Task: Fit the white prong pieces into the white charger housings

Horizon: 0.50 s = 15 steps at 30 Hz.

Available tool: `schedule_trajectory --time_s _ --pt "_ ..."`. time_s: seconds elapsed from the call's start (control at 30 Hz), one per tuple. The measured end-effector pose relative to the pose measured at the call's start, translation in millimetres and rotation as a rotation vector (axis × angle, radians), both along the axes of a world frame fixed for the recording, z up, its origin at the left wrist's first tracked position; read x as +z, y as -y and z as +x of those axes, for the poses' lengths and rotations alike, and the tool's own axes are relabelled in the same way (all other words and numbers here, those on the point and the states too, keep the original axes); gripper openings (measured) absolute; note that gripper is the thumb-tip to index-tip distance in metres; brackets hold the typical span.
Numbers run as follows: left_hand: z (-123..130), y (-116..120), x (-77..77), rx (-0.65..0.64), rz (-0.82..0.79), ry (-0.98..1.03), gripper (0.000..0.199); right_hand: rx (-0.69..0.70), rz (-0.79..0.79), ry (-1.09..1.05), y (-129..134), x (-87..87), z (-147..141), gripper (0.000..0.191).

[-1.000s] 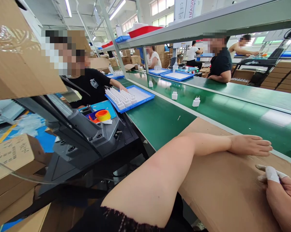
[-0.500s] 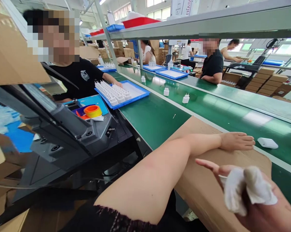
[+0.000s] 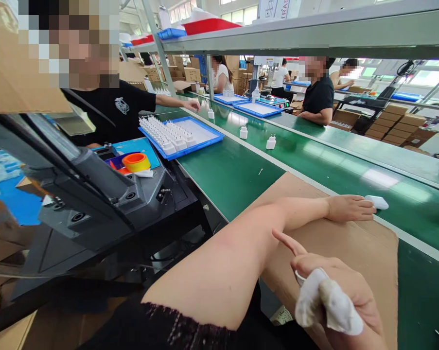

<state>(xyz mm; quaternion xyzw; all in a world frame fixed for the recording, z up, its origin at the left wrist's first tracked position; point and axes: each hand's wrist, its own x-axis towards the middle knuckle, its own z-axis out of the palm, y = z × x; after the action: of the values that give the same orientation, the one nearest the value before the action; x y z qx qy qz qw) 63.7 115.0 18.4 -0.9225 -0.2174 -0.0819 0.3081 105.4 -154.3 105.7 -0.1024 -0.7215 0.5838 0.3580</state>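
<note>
My left hand (image 3: 351,208) lies palm down and flat at the cardboard sheet's far edge, its fingers together and holding nothing visible. Its fingertips reach a white charger-like piece (image 3: 378,202) on the green belt (image 3: 307,163); contact is unclear. Nearer to me, my right hand (image 3: 345,291) is turned partly palm up above the cardboard (image 3: 381,253). Two of its digits wear white, soiled coverings and are bent, while one bare finger sticks out to the left. No object shows in its palm. White plug pieces (image 3: 271,142) (image 3: 243,131) stand farther along the belt.
At the left, a blue tray (image 3: 204,146) holds rows of white plug pieces beside a dark machine (image 3: 95,180) with orange and yellow tape rolls (image 3: 136,162). A co-worker in black (image 3: 106,112) reaches over the belt. A metal shelf (image 3: 314,36) spans overhead; other people sit beyond.
The white pieces on the belt have moved left, the nearest one up to my left fingertips. My right hand has shifted left and turned. The co-worker's hand has gone from the tray to the belt.
</note>
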Motion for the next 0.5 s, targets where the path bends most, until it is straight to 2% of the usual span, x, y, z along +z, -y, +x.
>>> schedule_trajectory --time_s 0.07,0.13,0.2,0.33,0.43,0.5 --pt "-0.6 0.0 0.4 0.012 -0.008 0.016 0.057 0.084 0.023 -0.05 1.2 0.7 -5.0 0.057" --pt "-1.4 -1.5 0.0 0.012 -0.028 0.021 0.057 0.139 -0.07 -0.093 3.6 2.8 -8.0 0.061" --pt "-1.7 -2.8 -1.0 -0.011 -0.059 0.026 0.054 0.087 -0.199 -0.099 4.5 3.7 -4.6 0.066" --pt "-1.3 -2.9 -5.1 -0.022 -0.167 0.086 0.048 -0.252 -0.233 -0.059 -12.7 -10.0 27.8 0.063" --pt "-3.8 -7.4 -11.2 0.03 -0.226 0.229 0.039 -0.536 -0.212 0.104 -42.1 -30.4 75.4 0.06" --pt "-8.1 -11.7 -16.0 0.133 -0.26 0.419 0.035 -0.744 -0.152 0.248 -62.6 -42.6 115.4 0.046"
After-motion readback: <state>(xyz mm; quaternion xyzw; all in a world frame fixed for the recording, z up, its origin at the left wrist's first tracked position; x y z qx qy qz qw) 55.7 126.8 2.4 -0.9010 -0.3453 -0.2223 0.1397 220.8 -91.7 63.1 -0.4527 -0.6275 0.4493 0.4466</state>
